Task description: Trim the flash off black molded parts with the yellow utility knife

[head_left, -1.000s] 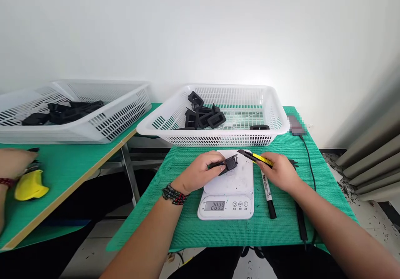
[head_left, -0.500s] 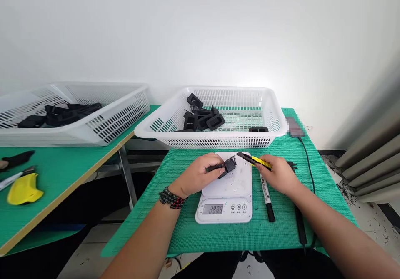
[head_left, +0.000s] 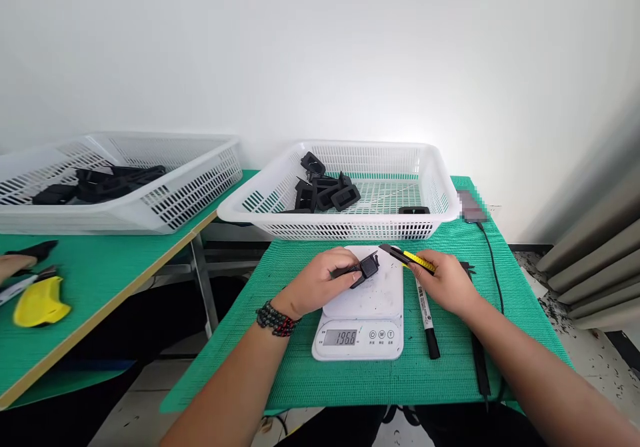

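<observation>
Over the white digital scale (head_left: pixel 370 300), my left hand (head_left: pixel 323 277) grips a small black plastic part (head_left: pixel 369 267) whose boxy end sticks out past the thumb. My right hand (head_left: pixel 443 280) holds a yellow and black utility knife (head_left: pixel 407 257), its blade pointing left toward the part, with a small gap between them. The scale's display (head_left: pixel 340 337) appears to read 196.6. A white marker with a black cap (head_left: pixel 429 327) lies right of the scale, partly under my right hand. The far side of the black part is hidden by my fingers.
A white basket (head_left: pixel 325 219) with several black parts stands behind the scale. Another basket (head_left: pixel 190 180) holding black parts is on the left table, where a co-worker's hand (head_left: pixel 15 267) and a yellow object (head_left: pixel 43 303) show. A black caliper-like tool (head_left: pixel 480 363) lies at right beside a cable (head_left: pixel 495 273).
The scale's reading has changed from about 288 to about 196. My hands and the knife have barely moved. On the left, more of the co-worker's hand shows.
</observation>
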{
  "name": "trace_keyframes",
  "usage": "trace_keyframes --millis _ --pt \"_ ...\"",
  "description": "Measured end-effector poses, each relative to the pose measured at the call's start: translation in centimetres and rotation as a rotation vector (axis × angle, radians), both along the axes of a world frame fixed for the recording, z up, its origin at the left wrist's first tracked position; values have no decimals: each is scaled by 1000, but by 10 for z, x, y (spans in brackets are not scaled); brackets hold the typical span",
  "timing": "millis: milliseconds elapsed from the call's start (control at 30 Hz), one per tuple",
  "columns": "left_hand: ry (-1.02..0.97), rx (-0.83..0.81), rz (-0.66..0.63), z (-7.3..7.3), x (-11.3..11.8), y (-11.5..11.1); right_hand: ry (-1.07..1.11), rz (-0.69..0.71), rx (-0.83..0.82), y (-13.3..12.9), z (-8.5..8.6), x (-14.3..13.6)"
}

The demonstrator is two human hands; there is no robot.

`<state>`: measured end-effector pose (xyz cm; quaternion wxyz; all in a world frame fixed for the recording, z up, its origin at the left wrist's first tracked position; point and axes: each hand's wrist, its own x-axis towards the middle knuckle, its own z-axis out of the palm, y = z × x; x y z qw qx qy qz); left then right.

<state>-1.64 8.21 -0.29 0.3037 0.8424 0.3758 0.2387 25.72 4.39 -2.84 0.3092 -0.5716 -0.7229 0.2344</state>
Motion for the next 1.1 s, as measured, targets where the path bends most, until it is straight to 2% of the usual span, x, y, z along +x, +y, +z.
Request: trace_keyframes --millis 200,467,733,967,1100 --pt "-2 9 -6 -1 0 1 43 47 20 -3 3 -2" --pt "-13 21 -9 -3 -1 1 -4 -3 -27 -1 3 -2" --pt "-5 4 -14 -4 -2 3 37 55 17 -3 5 -3" --pt "-15 -22 -18 -6 -3 3 -5 -19 -35 -1 3 -1" --pt "-21 -13 -16 -7 -4 4 50 25 0 -2 4 -1"
